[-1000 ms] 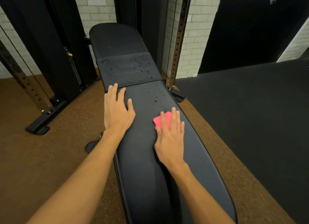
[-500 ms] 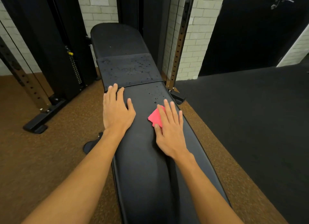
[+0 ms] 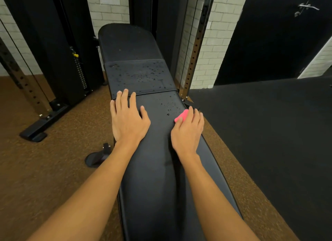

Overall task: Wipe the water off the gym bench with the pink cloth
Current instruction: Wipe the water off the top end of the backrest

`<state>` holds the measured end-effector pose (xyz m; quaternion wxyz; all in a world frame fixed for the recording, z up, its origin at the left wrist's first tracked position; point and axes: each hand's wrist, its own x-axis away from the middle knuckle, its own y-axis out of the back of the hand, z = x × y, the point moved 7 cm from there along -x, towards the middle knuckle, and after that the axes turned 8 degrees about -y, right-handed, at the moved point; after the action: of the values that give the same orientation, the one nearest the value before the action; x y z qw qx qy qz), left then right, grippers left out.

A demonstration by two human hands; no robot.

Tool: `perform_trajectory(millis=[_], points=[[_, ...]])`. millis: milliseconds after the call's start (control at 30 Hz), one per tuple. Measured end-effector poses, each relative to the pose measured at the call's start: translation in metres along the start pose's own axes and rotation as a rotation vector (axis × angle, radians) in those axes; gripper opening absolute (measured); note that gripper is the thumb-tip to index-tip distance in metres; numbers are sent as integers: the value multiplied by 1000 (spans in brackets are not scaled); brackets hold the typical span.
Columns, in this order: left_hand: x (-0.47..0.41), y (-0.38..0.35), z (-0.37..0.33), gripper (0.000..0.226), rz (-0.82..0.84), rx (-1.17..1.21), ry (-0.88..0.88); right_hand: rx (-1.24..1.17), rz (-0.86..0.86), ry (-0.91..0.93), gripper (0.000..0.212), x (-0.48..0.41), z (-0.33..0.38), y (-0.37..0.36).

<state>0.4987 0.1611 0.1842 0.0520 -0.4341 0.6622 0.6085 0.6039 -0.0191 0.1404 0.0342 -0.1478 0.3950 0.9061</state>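
While my right hand lies flat, straight fingers pressing the pink cloth down at the right edge of the surface, my left hand rests spread and holding nothing on the surface's left side, fingertips at its seam. I see water drops dotting the surface near that right edge, beside the cloth, and beyond the seam.

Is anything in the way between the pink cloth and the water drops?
Nothing visible. The pink cloth, under the right hand, lies just beside the nearest drops, with only bare bench between.
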Motion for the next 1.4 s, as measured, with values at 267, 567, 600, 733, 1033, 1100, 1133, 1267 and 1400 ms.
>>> perform_trajectory(millis=[267,567,600,733,1033,1100,1133,1267,1400], points=[[4,2,-1,59,-10,-22,-1,77,163,517,58,33,10,1],[4,5,-2,60,-3,-37,-10,67,119,361,60,-1,43,-14],[5,4,-1,59,-5,-34,-12,63,152,434,59,9,45,-14],[5,4,-1,59,-1,-27,-12,111,180,548,58,21,13,1],[3,4,-1,59,-18,-30,-6,91,189,498,58,-1,47,-14],[4,5,-1,59,-26,-29,-10,100,238,620,57,16,35,-8],[4,5,-1,59,-25,-27,-11,100,242,632,57,18,24,-2],[3,5,-3,60,-4,-37,-7,62,177,323,56,-19,-3,5],[3,6,-3,60,-4,-28,-3,83,165,416,57,-15,42,-15]])
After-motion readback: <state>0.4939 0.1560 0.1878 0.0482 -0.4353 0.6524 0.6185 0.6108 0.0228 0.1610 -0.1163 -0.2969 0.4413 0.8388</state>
